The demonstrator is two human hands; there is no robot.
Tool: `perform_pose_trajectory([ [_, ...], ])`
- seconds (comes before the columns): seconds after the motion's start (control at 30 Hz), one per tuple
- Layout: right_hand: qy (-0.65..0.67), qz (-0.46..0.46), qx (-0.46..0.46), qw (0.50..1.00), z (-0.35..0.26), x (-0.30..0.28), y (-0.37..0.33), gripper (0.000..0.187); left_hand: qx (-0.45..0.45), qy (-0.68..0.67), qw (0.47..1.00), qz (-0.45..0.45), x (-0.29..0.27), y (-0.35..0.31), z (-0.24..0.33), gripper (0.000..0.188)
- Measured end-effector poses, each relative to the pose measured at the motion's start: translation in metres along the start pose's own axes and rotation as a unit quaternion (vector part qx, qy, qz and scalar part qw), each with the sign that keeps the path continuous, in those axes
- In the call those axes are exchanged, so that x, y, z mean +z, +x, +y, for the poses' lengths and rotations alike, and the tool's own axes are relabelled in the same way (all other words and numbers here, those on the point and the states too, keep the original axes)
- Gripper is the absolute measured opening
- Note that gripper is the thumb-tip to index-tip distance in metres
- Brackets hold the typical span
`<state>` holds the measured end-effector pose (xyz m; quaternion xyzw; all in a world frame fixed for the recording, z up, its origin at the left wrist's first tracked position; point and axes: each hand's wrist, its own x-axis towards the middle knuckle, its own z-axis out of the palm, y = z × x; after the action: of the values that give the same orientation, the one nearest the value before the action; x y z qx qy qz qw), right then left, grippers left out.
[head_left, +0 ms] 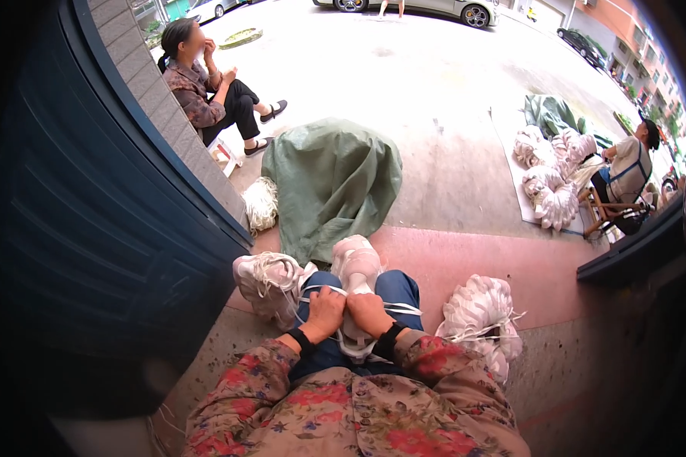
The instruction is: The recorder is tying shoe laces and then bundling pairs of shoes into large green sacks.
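A pale pink and white shoe upper (pixel 356 263) lies lengthwise across my lap, its toe pointing away from me. My left hand (pixel 325 308) is closed at its left side, fingers pinched on a white shoelace (pixel 404 308). On the other side my right hand (pixel 370 314) is curled against the upper, also closed on the lace, whose loose end sticks out to the right. The fingertips of both hands are partly hidden. Beside my left knee is a bundle of similar uppers (pixel 270 283) with laces on top. Another tied bundle of uppers (pixel 480 316) rests on the floor to my right.
A green cloth-covered heap (pixel 331 183) stands just ahead, with a hank of white laces (pixel 261 204) beside it. A dark blue door (pixel 114 228) borders my left. One person (pixel 206 91) sits far left; another (pixel 629 164) sits far right near more bundles (pixel 550 194).
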<state>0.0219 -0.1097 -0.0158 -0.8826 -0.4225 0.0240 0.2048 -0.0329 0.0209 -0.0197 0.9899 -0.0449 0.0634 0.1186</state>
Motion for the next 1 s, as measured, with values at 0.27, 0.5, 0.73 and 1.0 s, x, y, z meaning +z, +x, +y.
perform_pose_trajectory([
  [0.27,0.021,-0.004,0.024,0.999,0.001,0.001,-0.008,0.01,0.014,-0.049,0.997,-0.051,-0.004,0.005,-0.011,0.011],
  [0.5,-0.001,-0.032,0.051,0.998,0.002,0.01,-0.005,0.01,-0.028,-0.08,0.988,-0.127,0.004,0.021,-0.022,0.021],
  [0.73,0.016,0.013,0.084,0.996,0.0,0.003,0.001,0.021,-0.115,-0.133,0.983,-0.043,-0.006,0.027,-0.014,0.017],
  [1.0,0.094,0.015,0.126,0.987,0.002,0.006,-0.008,0.02,-0.135,-0.143,0.98,0.018,0.003,0.017,-0.007,0.018],
])
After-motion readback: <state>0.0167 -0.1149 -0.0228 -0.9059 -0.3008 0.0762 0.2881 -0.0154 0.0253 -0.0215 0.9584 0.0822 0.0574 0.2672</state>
